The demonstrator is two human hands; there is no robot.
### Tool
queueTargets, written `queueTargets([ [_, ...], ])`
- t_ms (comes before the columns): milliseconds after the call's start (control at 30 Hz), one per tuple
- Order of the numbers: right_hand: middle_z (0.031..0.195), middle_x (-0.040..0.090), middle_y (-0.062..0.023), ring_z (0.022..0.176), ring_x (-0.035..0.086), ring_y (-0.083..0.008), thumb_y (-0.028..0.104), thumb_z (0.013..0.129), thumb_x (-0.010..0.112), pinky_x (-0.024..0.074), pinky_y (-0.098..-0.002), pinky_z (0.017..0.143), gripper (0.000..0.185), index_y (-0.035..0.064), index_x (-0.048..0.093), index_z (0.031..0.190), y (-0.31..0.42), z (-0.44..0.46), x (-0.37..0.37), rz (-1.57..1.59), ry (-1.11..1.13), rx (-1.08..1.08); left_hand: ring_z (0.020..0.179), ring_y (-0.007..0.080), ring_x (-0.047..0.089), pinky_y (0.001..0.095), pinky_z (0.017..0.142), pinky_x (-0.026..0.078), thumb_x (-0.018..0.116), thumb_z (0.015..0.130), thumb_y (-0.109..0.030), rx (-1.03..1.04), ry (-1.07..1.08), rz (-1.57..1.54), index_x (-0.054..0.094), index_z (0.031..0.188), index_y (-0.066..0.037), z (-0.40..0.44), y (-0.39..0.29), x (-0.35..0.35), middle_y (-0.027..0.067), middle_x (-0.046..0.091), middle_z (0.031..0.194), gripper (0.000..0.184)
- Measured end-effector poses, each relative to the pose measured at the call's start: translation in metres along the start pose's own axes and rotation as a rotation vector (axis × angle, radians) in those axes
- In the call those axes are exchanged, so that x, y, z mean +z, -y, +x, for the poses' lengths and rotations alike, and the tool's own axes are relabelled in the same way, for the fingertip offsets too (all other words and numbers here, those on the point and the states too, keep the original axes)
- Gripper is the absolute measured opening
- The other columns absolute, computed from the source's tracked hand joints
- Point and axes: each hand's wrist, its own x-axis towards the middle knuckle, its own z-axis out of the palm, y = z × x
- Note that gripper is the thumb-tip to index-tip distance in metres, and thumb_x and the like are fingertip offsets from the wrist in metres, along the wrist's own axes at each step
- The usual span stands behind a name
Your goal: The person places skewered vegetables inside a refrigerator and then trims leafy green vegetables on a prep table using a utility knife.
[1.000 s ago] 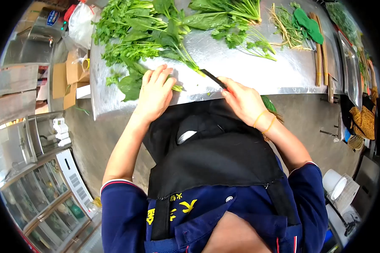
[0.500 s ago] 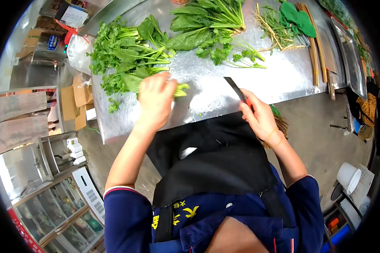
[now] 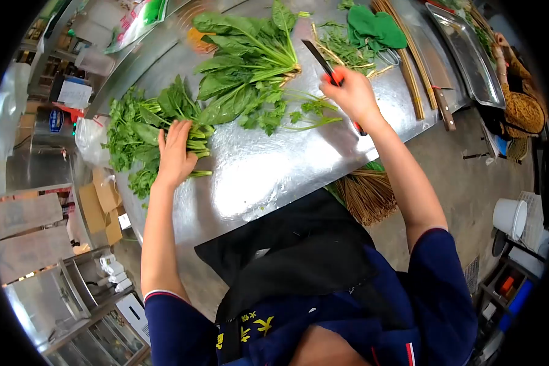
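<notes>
My left hand point(image 3: 175, 157) lies with fingers stretched out on the stem ends of a leafy green pile point(image 3: 128, 131), with spinach-like leaves on top and frilly, cilantro-like herbs beneath. My right hand point(image 3: 355, 97) is closed around the black and red handle of a knife point(image 3: 316, 57). Its dark, narrow blade points up and left above the table, near the root ends of a spinach bunch point(image 3: 244, 52). Between my hands, loose herb sprigs point(image 3: 268, 110) rest on the metal table point(image 3: 244, 174).
At the far right of the table are a green cloth point(image 3: 375, 29), long thin sticks point(image 3: 402, 55), a cleaver point(image 3: 445, 110) and a metal tray point(image 3: 466, 55). Trimmed roots and stems point(image 3: 344, 52) lie beside the cloth. A broom point(image 3: 366, 192) is below the front edge.
My left hand has moved the greens it gripped onto the pile and opened over them. My right hand has moved the knife farther across the table. The view has shifted.
</notes>
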Motion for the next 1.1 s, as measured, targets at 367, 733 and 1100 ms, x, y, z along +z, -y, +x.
queueTargets([
  [367,0.096,0.068,-0.0115,0.089,0.065,-0.0276,0.036,0.072,0.069,0.0513,-0.0377,0.078,0.035,0.0091,0.07,0.095,-0.005,0.134,0.072,-0.423,0.283,0.303,0.124,0.0298,0.044,0.0499,0.11,0.017,0.055,0.073,0.001,-0.049,-0.175,-0.227,0.06,0.107,-0.009,-0.037,-0.07,-0.021,0.011,0.054,0.121,0.036],
  [733,0.063,0.058,-0.0001,0.048,0.05,-0.0075,0.023,0.078,0.071,0.0427,-0.023,0.048,0.021,0.0073,0.058,0.074,0.043,0.144,-0.055,0.43,0.197,0.191,0.107,0.0314,0.054,0.0434,0.097,0.038,0.061,0.075,0.003,-0.042,-0.41,-0.395,0.065,0.094,-0.006,-0.031,-0.111,-0.045,0.0115,0.06,0.11,0.021],
  [1100,0.068,0.059,0.0004,0.053,0.055,-0.0056,0.028,0.086,0.067,0.0455,-0.0188,0.043,0.022,0.0061,0.061,0.086,0.129,-0.012,-0.034,1.029,0.847,0.339,0.102,0.0251,0.055,0.0406,0.09,0.038,0.074,0.067,-0.01,0.4,-0.848,-0.166,0.067,0.106,-0.013,0.032,-0.179,-0.093,0.0053,0.061,0.107,0.04],
])
